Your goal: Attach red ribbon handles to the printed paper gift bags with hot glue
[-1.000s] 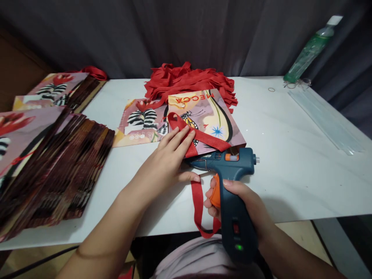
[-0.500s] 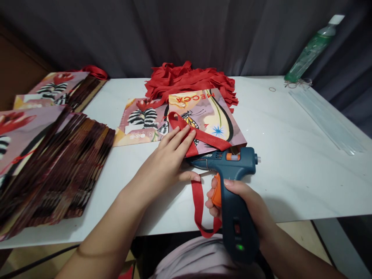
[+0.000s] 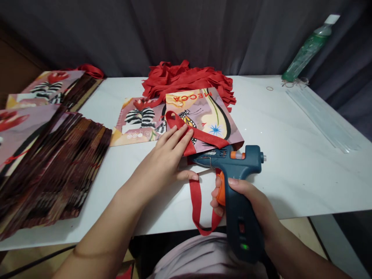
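My left hand (image 3: 168,159) lies with outstretched fingers on a printed paper bag (image 3: 229,120) marked MECCA, pressing a red ribbon handle (image 3: 206,137) against its face. Its thumb sits apart, below the bag's near edge. A second red ribbon loop (image 3: 196,201) hangs down from that edge toward the table front. My right hand (image 3: 250,197) is closed round the grip of a dark blue hot glue gun (image 3: 242,209), fingers on the orange trigger. The gun points left, its nozzle tip hidden at the bag's near edge. A green light glows on its handle.
Another printed bag panel (image 3: 139,120) adjoins on the left. Red ribbons (image 3: 188,79) are heaped behind. Stacks of folded bags (image 3: 66,166) fill the left side. At the right are clear glue sticks (image 3: 322,120), a rubber band (image 3: 269,88) and a green bottle (image 3: 308,50).
The glue gun has slid slightly to the right, its nozzle drawn back a little along the bag's edge. My left hand stays on the bag. The whole view has shifted slightly.
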